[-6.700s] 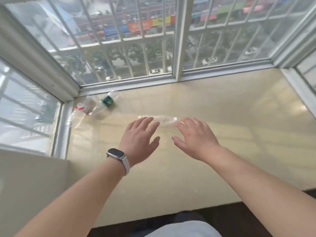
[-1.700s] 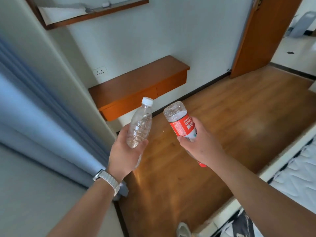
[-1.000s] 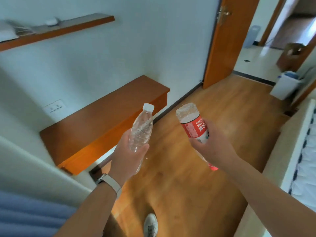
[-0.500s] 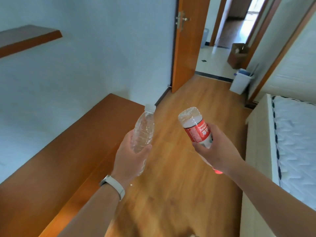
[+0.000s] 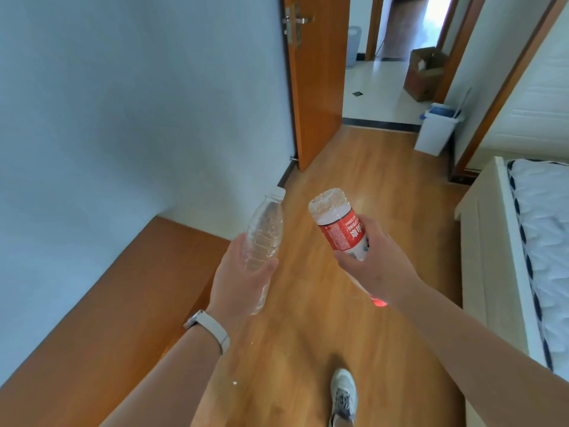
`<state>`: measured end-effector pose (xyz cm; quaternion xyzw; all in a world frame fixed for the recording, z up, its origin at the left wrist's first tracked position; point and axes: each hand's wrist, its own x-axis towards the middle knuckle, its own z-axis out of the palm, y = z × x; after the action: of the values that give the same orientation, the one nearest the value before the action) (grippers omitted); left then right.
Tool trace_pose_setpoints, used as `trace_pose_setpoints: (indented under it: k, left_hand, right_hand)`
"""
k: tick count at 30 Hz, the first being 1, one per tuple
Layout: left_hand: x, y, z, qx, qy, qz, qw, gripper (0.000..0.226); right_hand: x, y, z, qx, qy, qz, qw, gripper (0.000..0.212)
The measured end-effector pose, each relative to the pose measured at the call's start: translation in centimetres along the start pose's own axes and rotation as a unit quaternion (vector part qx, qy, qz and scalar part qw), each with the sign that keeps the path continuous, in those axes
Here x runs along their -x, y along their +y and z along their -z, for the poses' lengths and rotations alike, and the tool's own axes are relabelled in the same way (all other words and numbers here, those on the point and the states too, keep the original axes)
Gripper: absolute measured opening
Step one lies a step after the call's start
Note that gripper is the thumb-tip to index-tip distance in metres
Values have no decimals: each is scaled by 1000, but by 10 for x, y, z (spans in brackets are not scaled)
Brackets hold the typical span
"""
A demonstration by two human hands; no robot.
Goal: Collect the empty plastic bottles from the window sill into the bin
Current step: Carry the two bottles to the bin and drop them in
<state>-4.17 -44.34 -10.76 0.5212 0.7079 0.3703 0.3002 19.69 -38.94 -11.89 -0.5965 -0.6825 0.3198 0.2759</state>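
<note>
My left hand [image 5: 238, 282] grips a clear, label-free plastic bottle [image 5: 264, 232] with a white cap, held cap up. My right hand [image 5: 374, 266] grips a red-labelled plastic bottle [image 5: 340, 229] upside down, its base pointing up and its red cap below my palm. A white bin [image 5: 435, 131] with a blue-lined rim stands on the floor far ahead on the right, near the doorway. The window sill is out of view.
A low wooden bench [image 5: 107, 318] runs along the white wall on my left. A bed with a white mattress [image 5: 538, 241] lies on my right. An open wooden door [image 5: 314, 81] leads to a tiled hall with a cardboard box [image 5: 423, 72]. My shoe [image 5: 343, 396] is on the wood floor.
I took both bottles off the window sill and turned into the room. Over the last second the view has swung right and forward, bringing the white bin closer.
</note>
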Motion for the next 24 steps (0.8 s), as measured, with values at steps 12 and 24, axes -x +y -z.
trace_pose_setpoints:
  k: [12, 24]
  left_hand:
    - [-163, 91, -82, -38, -10, -76, 996, 53]
    - [-348, 96, -143, -1, -91, -111, 990, 38]
  right_hand:
    - [-152, 44, 90, -1, 51, -26, 998, 69]
    - [-306, 71, 100, 37, 94, -97, 990, 71]
